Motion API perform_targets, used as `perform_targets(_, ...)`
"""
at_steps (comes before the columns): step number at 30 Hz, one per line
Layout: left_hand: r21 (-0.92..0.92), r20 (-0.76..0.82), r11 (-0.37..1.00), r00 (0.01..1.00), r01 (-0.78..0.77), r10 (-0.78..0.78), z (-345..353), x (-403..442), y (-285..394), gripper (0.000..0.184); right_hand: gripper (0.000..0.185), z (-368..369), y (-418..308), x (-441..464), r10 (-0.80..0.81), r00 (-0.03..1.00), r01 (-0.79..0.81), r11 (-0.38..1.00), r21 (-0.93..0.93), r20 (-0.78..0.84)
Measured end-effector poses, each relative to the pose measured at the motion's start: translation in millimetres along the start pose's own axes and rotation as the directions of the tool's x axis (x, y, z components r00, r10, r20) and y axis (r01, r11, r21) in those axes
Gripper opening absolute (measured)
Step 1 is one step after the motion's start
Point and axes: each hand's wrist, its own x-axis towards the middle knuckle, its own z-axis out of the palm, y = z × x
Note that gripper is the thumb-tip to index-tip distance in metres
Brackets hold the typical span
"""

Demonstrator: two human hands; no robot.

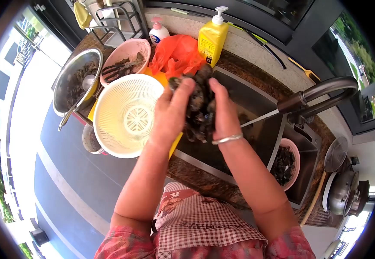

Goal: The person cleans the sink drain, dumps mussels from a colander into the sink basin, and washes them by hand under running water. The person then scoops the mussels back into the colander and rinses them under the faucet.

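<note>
A heap of dark, wet shellfish-like pieces (198, 105) is pressed between my two hands, above the left edge of the sink (256, 142). My left hand (173, 105) holds the heap from the left, beside the cream plastic colander (129, 115), whose visible inside holds nothing. On the right side of the heap, my right hand (225, 110) is curved round it, with a bracelet at the wrist. Water runs from the dark faucet (321, 93) into the sink, to the right of my right hand.
Left of the colander stand a steel bowl (62, 93) with a ladle and a pink bowl (143, 47) with scissors. Behind are a red bag (176, 52) and a yellow pump bottle (213, 41). A pink basin (297, 166) with dark pieces sits in the right sink.
</note>
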Motion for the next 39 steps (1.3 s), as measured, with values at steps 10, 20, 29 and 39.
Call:
perform_targets(10,-0.074,-0.181,0.978,0.962,0.193,-0.204,-139.5,44.4,-52.9,0.063,0.08,87.1,101.8,57.0,0.29,0.905,-0.224,0.946,-0.233,0.31)
perform_targets(20,0.301,-0.276,0.953,0.954,-0.029,0.117,-122.5,0.0,-18.5,0.043,0.05,6.3,-4.9,4.5,0.082,0.932,0.105,0.87,-0.482,0.353)
perform_targets(29,0.62,0.524,0.741,0.839,-0.259,-0.146,44.8,6.8,-147.0,0.034,0.057,-280.0,83.1,34.3,0.049,0.958,-0.283,-0.037,-0.959,-0.284)
perform_targets(39,0.913,0.284,0.318,0.957,-0.254,-0.05,140.0,182.5,-333.8,0.063,0.076,-353.0,69.1,143.0,-0.161,0.951,-0.288,-0.134,-0.948,-0.266)
